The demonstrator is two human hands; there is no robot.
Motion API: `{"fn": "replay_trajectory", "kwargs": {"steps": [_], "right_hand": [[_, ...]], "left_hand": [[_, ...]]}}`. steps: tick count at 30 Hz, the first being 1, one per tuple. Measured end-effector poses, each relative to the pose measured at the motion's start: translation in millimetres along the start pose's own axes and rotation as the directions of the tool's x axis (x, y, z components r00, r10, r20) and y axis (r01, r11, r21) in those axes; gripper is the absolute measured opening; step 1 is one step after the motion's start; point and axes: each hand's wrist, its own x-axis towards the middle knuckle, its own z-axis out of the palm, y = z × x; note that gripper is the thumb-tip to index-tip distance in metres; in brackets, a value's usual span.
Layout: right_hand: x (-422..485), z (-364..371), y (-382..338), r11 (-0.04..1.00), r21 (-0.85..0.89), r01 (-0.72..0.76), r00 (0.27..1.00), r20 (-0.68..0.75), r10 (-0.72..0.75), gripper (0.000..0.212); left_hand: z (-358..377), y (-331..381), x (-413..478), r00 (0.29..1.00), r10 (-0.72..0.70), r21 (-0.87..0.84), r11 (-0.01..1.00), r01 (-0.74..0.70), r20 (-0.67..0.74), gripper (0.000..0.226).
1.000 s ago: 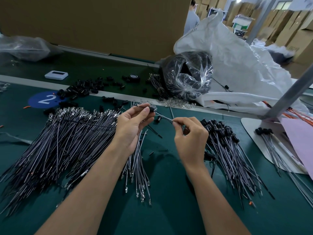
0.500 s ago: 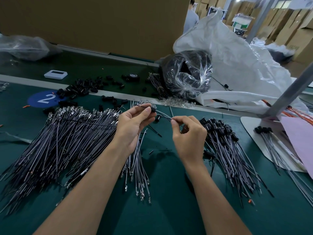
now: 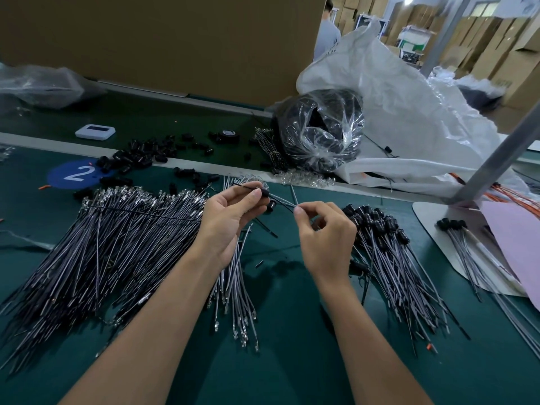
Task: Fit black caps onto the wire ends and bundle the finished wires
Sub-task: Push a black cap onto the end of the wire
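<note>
My left hand [image 3: 230,214] pinches a small black cap [image 3: 265,192] between thumb and fingertips, above the green mat. My right hand [image 3: 324,232] pinches a thin grey wire [image 3: 283,202] that runs up and left into that cap. A big fan of uncapped grey wires [image 3: 111,238] lies left of my hands, and a smaller bunch [image 3: 236,287] lies under my left wrist. Wires with black caps fitted [image 3: 388,247] are piled to the right. Loose black caps [image 3: 140,156] are scattered at the back left.
A clear bag of black parts [image 3: 321,130] and a large white sack [image 3: 415,112] sit behind. A small white device [image 3: 95,132] lies at far left back. A grey post [image 3: 496,159] stands on a white base [image 3: 429,229] with more capped wires [image 3: 461,247] at right.
My right hand has slid a little left along the wire toward the cap, closing the gap between my hands. My left hand has stayed where it was.
</note>
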Motion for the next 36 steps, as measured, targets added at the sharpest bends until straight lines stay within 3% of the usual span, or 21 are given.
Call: {"fn": "replay_trajectory", "kwargs": {"steps": [6, 12, 17, 22, 28, 33, 36], "right_hand": [[-0.6, 2.1, 2.0, 0.999, -0.014, 0.038, 0.998, 0.050, -0.037, 0.006], [-1.2, 3.1, 1.1, 0.996, 0.004, 0.090, 0.993, 0.071, -0.090, 0.006], [-2.3, 1.8, 0.0, 0.997, -0.002, 0.073, 0.996, 0.043, -0.073, 0.010], [-2.7, 3.3, 1.2, 0.995, -0.016, 0.101, 0.990, 0.102, -0.099, 0.012], [-1.6, 3.9, 1.7, 0.987, 0.000, 0.160, 0.986, 0.054, -0.160, 0.003], [0.0, 4.3, 2.2, 0.993, 0.090, 0.081, 0.994, 0.072, -0.088, 0.010], [-0.2, 3.1, 0.4, 0.993, 0.112, 0.045, 0.995, 0.080, -0.055, 0.029]], "left_hand": [[1.4, -0.6, -1.0, 1.000, -0.001, 0.027, 1.000, 0.001, 0.008, 0.012], [6.4, -4.9, -5.3, 0.997, -0.032, 0.191, 0.981, 0.017, 0.075, 0.012], [5.1, -3.3, -5.2, 0.996, -0.047, 0.145, 0.989, 0.035, 0.080, 0.011], [5.5, -4.7, -6.0, 0.992, -0.055, 0.118, 0.992, 0.042, 0.111, 0.022], [3.9, -6.4, -4.9, 0.993, -0.052, 0.169, 0.985, 0.035, 0.101, 0.013], [5.6, -7.2, -5.8, 0.989, -0.061, 0.208, 0.978, 0.032, 0.137, 0.015], [4.8, -6.8, -5.2, 0.989, -0.073, 0.193, 0.980, 0.046, 0.132, 0.014]]}}
